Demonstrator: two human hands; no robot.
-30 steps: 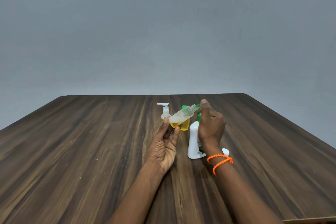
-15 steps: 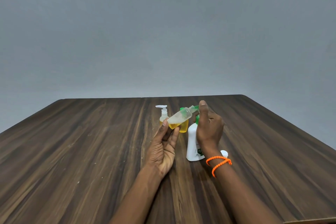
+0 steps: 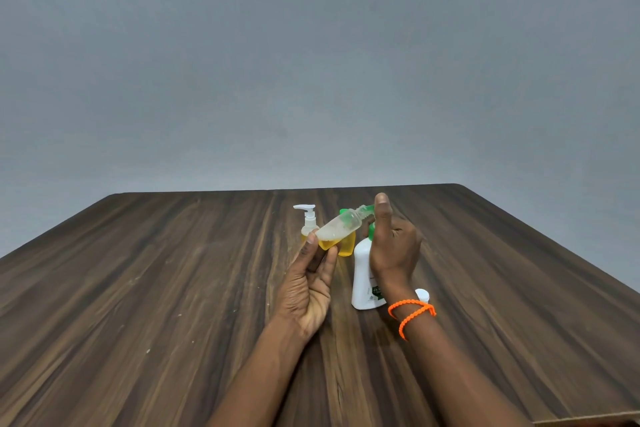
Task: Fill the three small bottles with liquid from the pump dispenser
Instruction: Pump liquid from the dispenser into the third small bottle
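**Small bottle tipped to the pump spout at mid-table**

A person's left hand pinches the base of a small clear bottle between thumb and fingertips, holding it off the table and tilted, its open neck raised toward the right and meeting the green spout of the white pump dispenser. A shallow pool of yellow liquid sits in the bottle's lower end, with pale foam above it. The right hand is at the dispenser's top, thumb pointing up and fingers curled over the pump head; the head itself is mostly hidden behind the hand, so how firmly it is pressed cannot be told. An orange beaded band circles the right wrist.

The dispenser stands upright on the dark wood-grain table. Just behind the tilted bottle stand two more: a small bottle with a white pump top and a yellow bottle with a green cap, close together and partly covered by the held one. A small white cap lies on the table just right of the dispenser's base, near the right wrist.

All the items cluster near the table's centre. Bare wood stretches wide to the left and to the right, and the rounded far-right corner and straight far edge lie well beyond the bottles. A grey wall fills the background.
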